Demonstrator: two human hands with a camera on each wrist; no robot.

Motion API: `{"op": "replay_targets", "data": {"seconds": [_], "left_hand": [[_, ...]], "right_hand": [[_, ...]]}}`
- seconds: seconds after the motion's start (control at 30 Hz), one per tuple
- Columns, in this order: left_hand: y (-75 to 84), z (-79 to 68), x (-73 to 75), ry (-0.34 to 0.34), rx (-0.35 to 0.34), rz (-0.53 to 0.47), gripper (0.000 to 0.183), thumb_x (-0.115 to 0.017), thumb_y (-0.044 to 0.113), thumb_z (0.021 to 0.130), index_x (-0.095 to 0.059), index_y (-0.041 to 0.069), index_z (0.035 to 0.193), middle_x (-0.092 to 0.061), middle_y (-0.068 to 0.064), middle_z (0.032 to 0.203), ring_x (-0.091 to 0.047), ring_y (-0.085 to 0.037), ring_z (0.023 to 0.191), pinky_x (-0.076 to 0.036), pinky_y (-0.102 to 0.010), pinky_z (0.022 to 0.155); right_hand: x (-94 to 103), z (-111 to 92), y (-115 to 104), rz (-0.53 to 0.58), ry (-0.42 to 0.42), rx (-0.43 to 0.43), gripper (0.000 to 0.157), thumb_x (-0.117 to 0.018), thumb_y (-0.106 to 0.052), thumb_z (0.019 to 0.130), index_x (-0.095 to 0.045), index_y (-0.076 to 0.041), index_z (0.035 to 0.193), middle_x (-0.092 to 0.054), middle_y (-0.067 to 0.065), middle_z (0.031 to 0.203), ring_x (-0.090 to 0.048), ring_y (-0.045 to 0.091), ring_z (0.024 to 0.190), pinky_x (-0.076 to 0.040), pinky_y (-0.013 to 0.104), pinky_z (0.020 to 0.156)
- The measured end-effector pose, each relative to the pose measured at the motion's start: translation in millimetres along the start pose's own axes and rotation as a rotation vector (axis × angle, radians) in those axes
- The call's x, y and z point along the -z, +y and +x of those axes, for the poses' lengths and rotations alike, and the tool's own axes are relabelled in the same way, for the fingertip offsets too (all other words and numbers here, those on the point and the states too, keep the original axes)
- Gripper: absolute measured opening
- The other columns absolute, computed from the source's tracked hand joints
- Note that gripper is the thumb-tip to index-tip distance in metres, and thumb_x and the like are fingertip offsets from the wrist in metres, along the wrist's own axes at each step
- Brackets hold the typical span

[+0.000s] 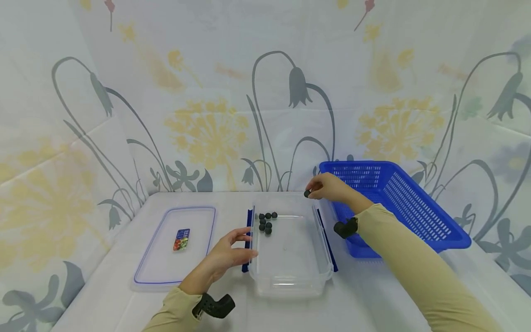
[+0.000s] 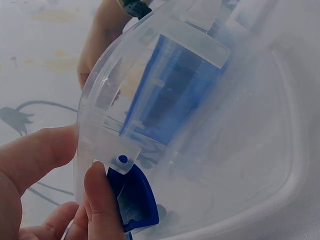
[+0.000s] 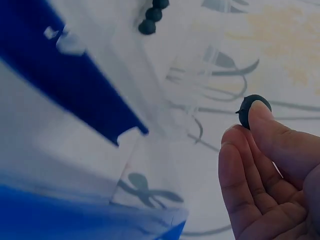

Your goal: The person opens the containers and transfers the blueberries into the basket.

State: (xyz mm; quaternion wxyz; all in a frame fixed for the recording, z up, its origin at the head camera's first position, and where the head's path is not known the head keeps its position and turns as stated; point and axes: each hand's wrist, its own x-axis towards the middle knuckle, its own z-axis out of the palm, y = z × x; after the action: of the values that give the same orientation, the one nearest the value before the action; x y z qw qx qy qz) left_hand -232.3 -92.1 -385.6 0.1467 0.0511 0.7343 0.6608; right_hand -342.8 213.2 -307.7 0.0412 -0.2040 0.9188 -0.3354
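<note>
A clear plastic storage box (image 1: 290,282) with blue side latches stands in the middle of the table. My left hand (image 1: 228,256) grips its left rim, thumb on one side of the wall and fingers by the blue latch (image 2: 135,200). Between thumb and fingertips, my right hand (image 1: 332,186) pinches a blueberry (image 3: 254,111), dark and round with small pointed tips. That hand is above the box's far right corner, beside the basket. Several more blueberries (image 1: 265,223) lie grouped at the far left inside the box.
To the right is a blue slotted basket (image 1: 450,240), tilted, with my right forearm crossing over it. The box's clear lid (image 1: 197,267), blue-edged, lies flat on the left with a colourful label (image 1: 181,240). A flower-printed curtain (image 1: 232,92) hangs behind the white table.
</note>
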Motion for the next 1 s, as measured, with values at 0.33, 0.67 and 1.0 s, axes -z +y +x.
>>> {"op": "replay_targets", "data": {"seconds": [0.33, 0.67, 1.0], "left_hand": [[-1.3, 2.4, 2.2, 0.000, 0.020, 0.004, 0.072, -0.075, 0.006, 0.077, -0.038, 0.006, 0.139, -0.043, -0.015, 0.128, -0.058, -0.021, 0.092, -0.051, -0.035, 0.084], [-2.4, 2.6, 0.9, -0.009, 0.021, 0.003, 0.072, -0.076, 0.006, 0.077, -0.039, 0.005, 0.139, -0.043, -0.016, 0.128, -0.058, -0.021, 0.092, -0.051, -0.034, 0.084], [0.2, 1.0, -0.2, 0.010, 0.021, 0.015, 0.071, -0.076, 0.005, 0.077, -0.040, 0.005, 0.138, -0.044, -0.016, 0.127, -0.059, -0.020, 0.089, -0.051, -0.035, 0.084]], "right_hand": [[35.2, -30, 25, -0.039, 0.048, -0.030, 0.025, -0.064, -0.009, 0.088, -0.062, 0.006, 0.108, -0.062, 0.016, 0.100, -0.059, 0.029, 0.093, -0.049, 0.044, 0.083], [55.0, -57, 59, -0.115, 0.069, -0.076, 0.025, -0.066, -0.010, 0.086, -0.063, 0.007, 0.103, -0.064, 0.012, 0.092, -0.059, 0.028, 0.086, -0.050, 0.045, 0.077], [71.8, -75, 87, -0.107, 0.069, -0.101, 0.027, -0.067, -0.008, 0.084, -0.062, 0.011, 0.102, -0.064, 0.013, 0.089, -0.061, 0.027, 0.082, -0.052, 0.043, 0.073]]}}
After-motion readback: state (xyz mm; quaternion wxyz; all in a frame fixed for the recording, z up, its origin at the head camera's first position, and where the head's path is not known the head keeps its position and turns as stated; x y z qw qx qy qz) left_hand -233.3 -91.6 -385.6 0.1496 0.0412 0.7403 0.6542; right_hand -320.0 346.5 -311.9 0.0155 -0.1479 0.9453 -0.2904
